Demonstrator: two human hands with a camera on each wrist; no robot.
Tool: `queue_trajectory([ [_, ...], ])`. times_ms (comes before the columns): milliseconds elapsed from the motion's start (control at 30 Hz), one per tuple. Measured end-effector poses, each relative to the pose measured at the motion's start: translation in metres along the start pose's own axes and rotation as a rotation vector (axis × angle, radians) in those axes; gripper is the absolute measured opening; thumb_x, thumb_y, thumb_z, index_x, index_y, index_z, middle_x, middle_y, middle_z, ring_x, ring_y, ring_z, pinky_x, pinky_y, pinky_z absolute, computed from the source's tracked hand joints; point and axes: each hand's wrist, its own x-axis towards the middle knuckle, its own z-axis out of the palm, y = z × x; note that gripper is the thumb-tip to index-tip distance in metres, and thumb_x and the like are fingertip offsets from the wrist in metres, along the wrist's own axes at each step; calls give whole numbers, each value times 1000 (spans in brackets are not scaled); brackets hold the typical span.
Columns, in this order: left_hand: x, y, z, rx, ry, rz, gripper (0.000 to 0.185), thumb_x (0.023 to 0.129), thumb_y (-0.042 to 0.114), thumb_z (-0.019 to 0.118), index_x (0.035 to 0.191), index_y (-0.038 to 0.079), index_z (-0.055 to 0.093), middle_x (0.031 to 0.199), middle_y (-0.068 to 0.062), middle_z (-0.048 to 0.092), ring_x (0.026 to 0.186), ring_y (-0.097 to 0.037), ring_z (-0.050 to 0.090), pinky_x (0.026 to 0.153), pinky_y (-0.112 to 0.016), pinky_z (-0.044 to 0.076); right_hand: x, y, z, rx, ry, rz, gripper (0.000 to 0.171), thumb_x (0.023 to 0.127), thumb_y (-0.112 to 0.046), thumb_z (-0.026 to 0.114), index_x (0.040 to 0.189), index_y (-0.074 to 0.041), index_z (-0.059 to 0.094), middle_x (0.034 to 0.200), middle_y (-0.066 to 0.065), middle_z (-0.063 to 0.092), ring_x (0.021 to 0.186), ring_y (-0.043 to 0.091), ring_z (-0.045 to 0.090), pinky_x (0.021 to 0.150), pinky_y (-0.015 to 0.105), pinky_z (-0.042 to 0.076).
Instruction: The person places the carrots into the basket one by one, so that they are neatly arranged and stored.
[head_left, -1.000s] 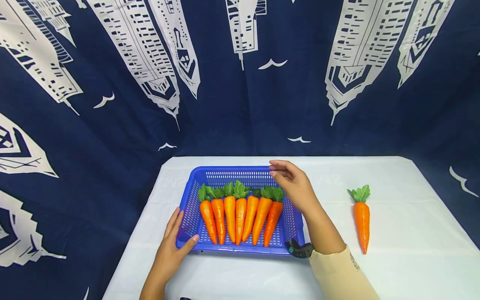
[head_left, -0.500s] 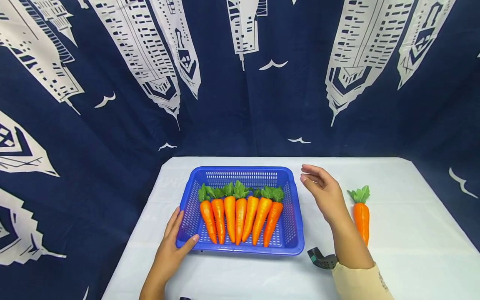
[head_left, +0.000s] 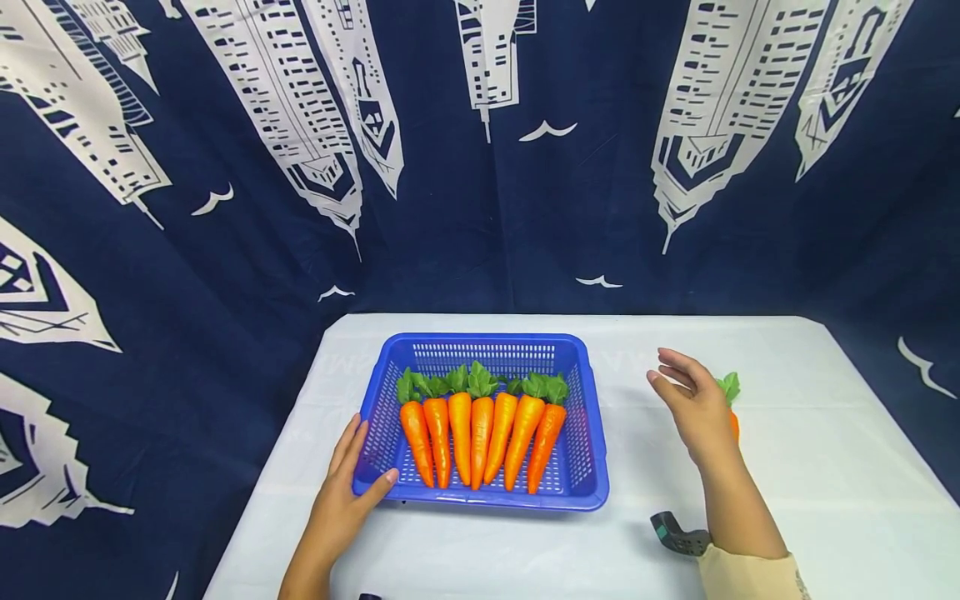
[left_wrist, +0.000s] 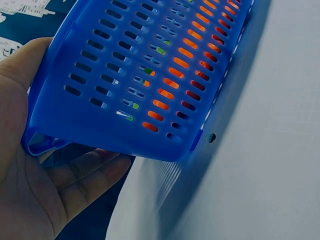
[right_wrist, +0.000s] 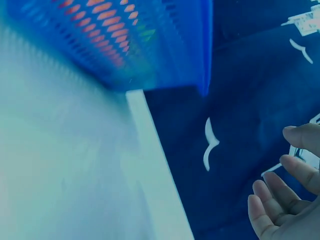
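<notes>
A blue plastic basket (head_left: 487, 500) holds several orange carrots (head_left: 482, 442) laid side by side, leaves toward the back. At its front left corner rests my left hand (head_left: 337, 492), thumb on the front rim and straight fingers along the left side. In the left wrist view, the basket wall (left_wrist: 95, 120) fits between thumb and fingers. My right hand (head_left: 697, 408) is right of the basket with fingers loosely bent and nothing in them. It overlaps a single carrot (head_left: 735, 425) in the head view, hiding most of it. In the right wrist view, the right hand (right_wrist: 290, 195) appears relaxed.
A white-covered table (head_left: 840, 467) carries the basket and the single carrot. Behind it hangs a dark blue cloth (head_left: 487, 250) printed with white buildings and birds. A black wrist device (head_left: 678, 535) sits by the right cuff.
My right hand has moved from over the basket's back right corner rightward and slightly nearer, until it overlaps the single carrot. The left hand, basket and carrots have stayed in place.
</notes>
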Motion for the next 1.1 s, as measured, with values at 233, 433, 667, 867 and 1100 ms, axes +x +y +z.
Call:
queue_trajectory([
  [233,0,0,0,2,-1,-3,86,93,43,72,162,25,24,171,11,7,157,-39,17,117,-74,21,3,20,-11,-57,41,70,68,99,-48,61,154,-15,42,156,19,44,139,47,47,108,64,43],
  [433,0,0,0,2,-1,-4,87,93,43,72,162,24,24,171,11,7,157,-39,17,117,-73,20,7,38,-18,-60,43,145,74,97,-54,60,158,-18,36,161,18,36,143,47,42,112,62,41],
  [667,1,1,0,2,-8,-5,87,93,46,71,162,24,23,171,12,7,157,-38,17,117,-72,21,9,53,-30,-139,78,175,69,101,-48,56,158,-17,35,160,24,31,140,49,42,110,59,44],
  [867,1,0,0,6,-10,-4,87,93,43,72,162,23,23,171,11,7,157,-38,17,118,-72,21,10,64,-40,-154,112,232,66,102,-43,55,159,-15,34,164,23,26,145,51,34,112,63,40],
  [1100,1,1,-1,5,-11,-9,88,92,43,72,162,22,24,171,10,7,157,-38,17,118,-72,21,12,73,-42,-189,107,320,63,103,-35,57,158,-14,35,164,26,24,148,51,30,113,64,38],
])
